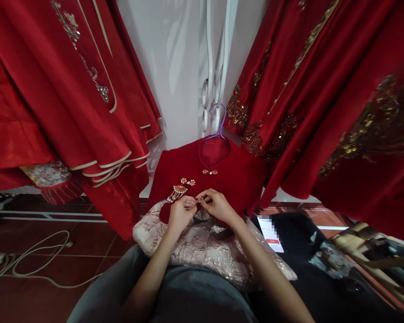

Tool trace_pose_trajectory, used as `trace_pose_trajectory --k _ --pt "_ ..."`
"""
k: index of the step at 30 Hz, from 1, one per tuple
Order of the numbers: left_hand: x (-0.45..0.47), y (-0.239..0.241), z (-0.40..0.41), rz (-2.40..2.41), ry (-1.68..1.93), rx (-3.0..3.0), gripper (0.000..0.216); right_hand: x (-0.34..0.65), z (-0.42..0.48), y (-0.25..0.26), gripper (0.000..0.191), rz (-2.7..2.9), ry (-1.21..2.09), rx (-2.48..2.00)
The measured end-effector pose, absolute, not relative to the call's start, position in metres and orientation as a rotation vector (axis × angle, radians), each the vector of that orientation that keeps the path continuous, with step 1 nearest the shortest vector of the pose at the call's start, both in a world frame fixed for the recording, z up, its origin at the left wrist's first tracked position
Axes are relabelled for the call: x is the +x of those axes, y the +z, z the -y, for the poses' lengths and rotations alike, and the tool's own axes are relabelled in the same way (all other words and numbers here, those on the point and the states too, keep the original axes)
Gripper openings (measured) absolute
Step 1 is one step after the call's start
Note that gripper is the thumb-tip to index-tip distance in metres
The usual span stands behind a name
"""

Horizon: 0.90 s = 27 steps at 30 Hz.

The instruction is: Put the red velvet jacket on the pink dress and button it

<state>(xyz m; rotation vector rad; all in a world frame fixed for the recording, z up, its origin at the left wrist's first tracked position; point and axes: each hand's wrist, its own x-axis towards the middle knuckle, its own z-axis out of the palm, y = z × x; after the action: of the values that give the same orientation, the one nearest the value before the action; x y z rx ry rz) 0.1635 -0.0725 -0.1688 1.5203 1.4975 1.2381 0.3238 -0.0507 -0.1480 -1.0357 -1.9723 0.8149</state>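
Grip: left hand and right hand pinching ornate gold clasp | Place: front of red velvet jacket, above brocade cushion | Advice: probably best kept level, jacket slack, pressure light

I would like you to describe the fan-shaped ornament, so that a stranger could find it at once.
Between the hanging red clothes, find the red garment with the purple hanger at its neck. The ornament lies on its front, just beyond the left hand. Unlike the flower-shaped pieces beside it, it is fan-shaped, with strands hanging from its edge.
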Motion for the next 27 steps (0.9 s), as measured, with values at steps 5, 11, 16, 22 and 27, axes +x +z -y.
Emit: trace_pose_trajectory --k 5,11,16,22,27 --pt "0.165 -0.168 0.073 -1.447 1.294 1.504 0.013 0.323 0.051 -0.149 0.014 1.969 0.705 -1.056" --pt "0.165 -0.174 0.071 -1.463 1.351 1.505 0.014 0.319 0.053 -0.151 0.013 1.993 0.671 -1.035" --pt "0.163 -0.177 0.069 -1.463 1.344 1.515 0.012 0.319 0.054 -0.15 0.014 1.997 0.674 -1.008" --pt "0.155 -0.17 0.07 -1.428 1.269 1.637 0.011 0.321 0.053 -0.148 0.014 2.02 0.656 -1.066" --pt "0.139 -0.139 0.076 -1.629 1.615 1.652 0.021 0.341 0.064 -0.114 0.017 2.064 0.603 -1.142"
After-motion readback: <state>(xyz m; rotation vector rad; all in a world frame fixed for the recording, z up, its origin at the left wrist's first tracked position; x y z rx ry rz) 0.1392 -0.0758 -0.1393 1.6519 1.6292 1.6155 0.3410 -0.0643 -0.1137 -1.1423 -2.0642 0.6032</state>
